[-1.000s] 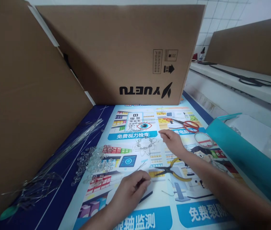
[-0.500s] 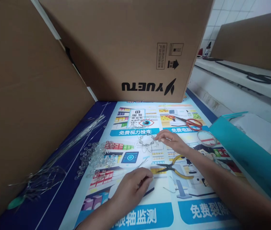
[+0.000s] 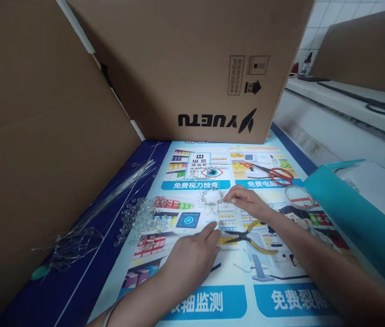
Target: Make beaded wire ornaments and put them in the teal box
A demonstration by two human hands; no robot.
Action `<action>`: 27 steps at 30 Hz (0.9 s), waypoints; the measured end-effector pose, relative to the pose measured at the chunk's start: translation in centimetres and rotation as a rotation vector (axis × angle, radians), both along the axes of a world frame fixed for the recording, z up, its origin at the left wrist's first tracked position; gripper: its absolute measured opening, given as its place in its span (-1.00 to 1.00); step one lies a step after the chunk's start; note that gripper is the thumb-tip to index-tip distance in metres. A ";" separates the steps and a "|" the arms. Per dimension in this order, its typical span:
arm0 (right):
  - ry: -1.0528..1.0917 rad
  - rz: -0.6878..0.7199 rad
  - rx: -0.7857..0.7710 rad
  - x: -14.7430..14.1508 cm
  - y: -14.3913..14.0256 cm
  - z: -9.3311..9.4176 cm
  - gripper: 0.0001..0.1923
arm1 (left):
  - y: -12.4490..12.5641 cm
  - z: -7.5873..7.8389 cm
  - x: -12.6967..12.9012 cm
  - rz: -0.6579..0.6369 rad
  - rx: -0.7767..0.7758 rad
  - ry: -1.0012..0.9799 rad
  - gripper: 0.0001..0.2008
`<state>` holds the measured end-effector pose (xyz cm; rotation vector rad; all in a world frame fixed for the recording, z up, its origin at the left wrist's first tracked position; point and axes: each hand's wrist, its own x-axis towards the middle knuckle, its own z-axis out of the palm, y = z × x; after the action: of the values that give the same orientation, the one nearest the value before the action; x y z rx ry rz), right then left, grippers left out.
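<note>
Both hands rest low on the poster in the centre of the frame. Right hand lies just right of centre, fingers curled, its fingertips pinching the right edge of the bead wirework, a small ring of clear beads and wire loops lying flat on the poster. Left hand sits below it, palm down, fingers loosely stretched with the index pointing up toward the wirework; it grips nothing, and its fingertip lies just short of the piece. Both forearms run in from the bottom edge, the right one slanting from the lower right corner.

Pliers with yellow handles lie between the hands, just beside the left fingertips and under the right wrist. Loose beads are heaped left of centre, and a wire bundle slants across the blue margin toward a tangle at lower left. Red scissors and a tape ring lie at right of centre, near a teal folder along the right edge. Cardboard boxes wall off the top and left of the frame.
</note>
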<state>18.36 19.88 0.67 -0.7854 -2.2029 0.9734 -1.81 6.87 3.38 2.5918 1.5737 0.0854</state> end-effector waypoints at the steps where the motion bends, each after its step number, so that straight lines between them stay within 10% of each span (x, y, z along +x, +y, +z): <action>1: 0.001 0.001 -0.003 0.0 0.0 0.0 -0.77 | 0.3 0.1 0.3 0.011 0.017 0.033 -0.67; 27: 0.000 -0.013 -0.023 0.0 0.3 -0.7 -0.82 | 2.7 -1.5 0.4 0.057 0.165 -0.044 -0.59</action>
<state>18.33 20.14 0.02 -0.8087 -2.1873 0.9942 -1.38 9.58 1.88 2.6458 1.6920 0.2868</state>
